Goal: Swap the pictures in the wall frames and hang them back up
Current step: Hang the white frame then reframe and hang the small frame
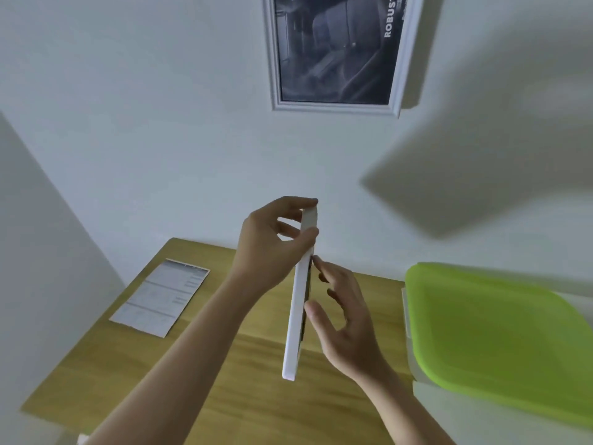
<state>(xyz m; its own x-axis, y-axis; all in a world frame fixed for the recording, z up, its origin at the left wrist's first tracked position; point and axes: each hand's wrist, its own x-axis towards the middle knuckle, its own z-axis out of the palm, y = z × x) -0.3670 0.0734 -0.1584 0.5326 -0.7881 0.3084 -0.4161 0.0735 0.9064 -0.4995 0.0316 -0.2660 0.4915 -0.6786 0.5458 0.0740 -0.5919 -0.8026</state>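
Note:
I hold a white picture frame (296, 309) edge-on above the wooden table (224, 380). My left hand (272, 245) grips its upper end, fingers over the top corner and thumb on the near edge. My right hand (343, 319) lies against the frame's dark right face, fingers spread and thumb touching the edge. A second white frame (398, 59) with a dark grey picture (337, 49) reading "ROBUST" hangs on the wall above. A printed sheet of paper (160, 297) lies flat on the table at the left.
A white box with a bright green lid (500, 335) stands at the right, beside the table. The white wall rises right behind the table. A dark shadow falls on the wall at the upper right.

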